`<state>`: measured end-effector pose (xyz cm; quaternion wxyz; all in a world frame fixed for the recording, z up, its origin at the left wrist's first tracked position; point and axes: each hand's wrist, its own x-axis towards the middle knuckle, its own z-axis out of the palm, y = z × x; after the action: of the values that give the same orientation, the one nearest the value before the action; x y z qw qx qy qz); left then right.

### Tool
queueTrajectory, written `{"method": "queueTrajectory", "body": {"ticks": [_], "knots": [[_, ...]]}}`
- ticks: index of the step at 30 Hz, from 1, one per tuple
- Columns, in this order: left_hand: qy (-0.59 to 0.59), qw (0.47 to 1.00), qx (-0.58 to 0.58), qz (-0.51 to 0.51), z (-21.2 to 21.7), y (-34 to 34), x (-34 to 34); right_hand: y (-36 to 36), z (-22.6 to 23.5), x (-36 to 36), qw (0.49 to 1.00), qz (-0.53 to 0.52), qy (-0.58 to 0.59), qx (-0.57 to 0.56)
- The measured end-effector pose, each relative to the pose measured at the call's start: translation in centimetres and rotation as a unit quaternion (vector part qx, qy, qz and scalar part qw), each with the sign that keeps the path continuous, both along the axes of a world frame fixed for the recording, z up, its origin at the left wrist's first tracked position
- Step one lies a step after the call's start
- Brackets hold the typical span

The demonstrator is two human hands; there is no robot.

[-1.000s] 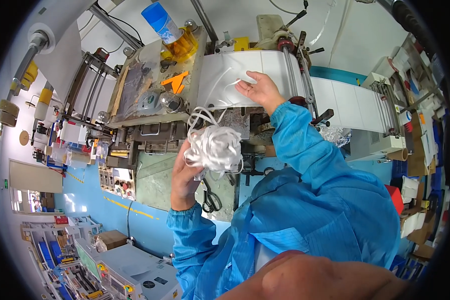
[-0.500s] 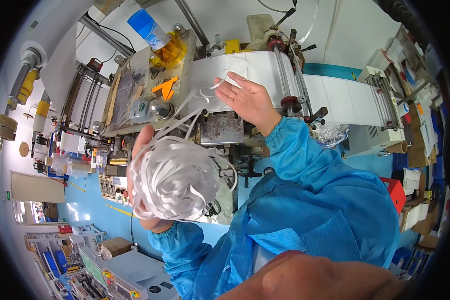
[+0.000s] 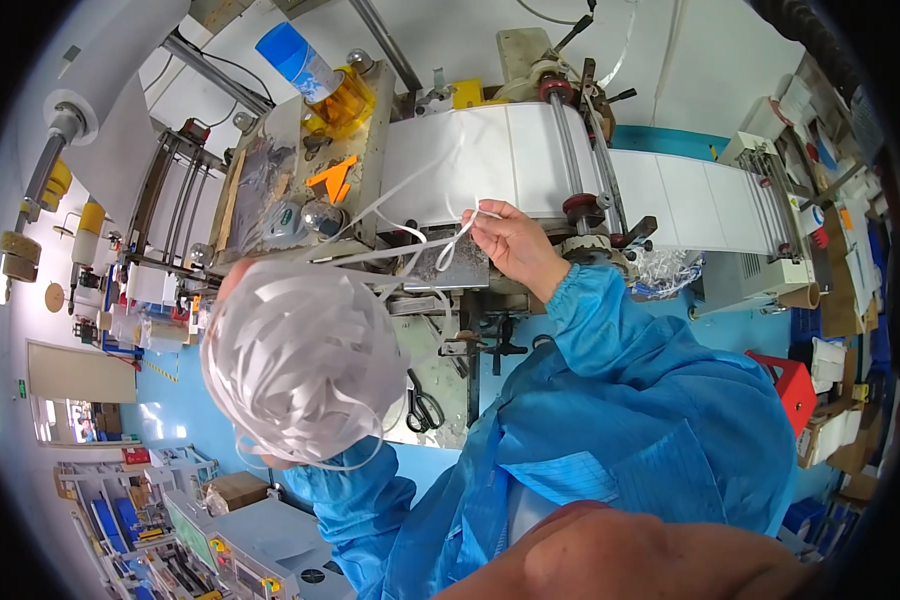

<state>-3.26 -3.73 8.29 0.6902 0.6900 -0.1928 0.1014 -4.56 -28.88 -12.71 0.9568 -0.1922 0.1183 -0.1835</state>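
Note:
A large tangled ball of narrow white paper strips (image 3: 305,365) is held up on the left by my left hand (image 3: 232,285). Most of that hand is hidden behind the ball; only bits of the fingers and the wrist show. My right hand (image 3: 510,243) is pinched on a loose white strip (image 3: 454,248), which loops between its fingertips and runs back to the ball. More strips stretch slantwise from the ball across the machine's front edge. Beneath my right hand lies a wide white paper web (image 3: 485,160) on the machine.
Black-handled scissors (image 3: 424,408) lie on the surface below the ball. On the metal plate (image 3: 355,215) are an orange knife-like tool (image 3: 332,179), a blue-capped bottle (image 3: 300,60) and a metal knob (image 3: 322,217). Rollers (image 3: 570,140) cross the web at right. A red box (image 3: 785,390) stands far right.
The ball has moved left and slightly down with my left hand. My right hand has come down and its spread fingers have closed on a strip. The scissors now show fully.

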Motion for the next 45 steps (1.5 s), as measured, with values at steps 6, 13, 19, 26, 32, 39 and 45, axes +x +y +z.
{"method": "queueTrajectory", "body": {"ticks": [6, 13, 19, 26, 32, 39, 45], "knots": [[-0.148, 0.970, 0.127, 0.145, -0.7, 2.3, 1.4, 0.0, 0.6, 0.1, 0.996, 0.006, 0.068, -0.059], [-0.309, 0.871, 0.262, 0.278, -2.1, 4.5, 2.9, 0.3, 0.6, 0.0, 0.999, 0.000, 0.041, 0.006], [-0.429, 0.739, 0.363, 0.372, -2.9, 6.8, 5.0, 0.7, -0.7, -0.1, 0.997, 0.024, 0.039, -0.059], [-0.558, 0.786, 0.144, 0.224, -2.8, 7.0, 6.6, 1.6, -1.1, -0.4, 0.976, 0.036, 0.110, -0.183], [-0.072, 0.965, -0.157, 0.197, -2.1, 3.7, 2.3, 2.1, -1.0, -0.3, 0.949, 0.039, 0.114, -0.291], [-0.471, 0.870, 0.089, 0.117, -2.2, 6.9, 5.3, 2.8, 0.7, 1.1, 0.822, -0.020, 0.142, -0.551], [-0.265, 0.957, 0.023, 0.114, -1.3, 4.9, 2.6, 2.6, 4.2, 1.6, 0.620, -0.235, 0.170, -0.729]]}}
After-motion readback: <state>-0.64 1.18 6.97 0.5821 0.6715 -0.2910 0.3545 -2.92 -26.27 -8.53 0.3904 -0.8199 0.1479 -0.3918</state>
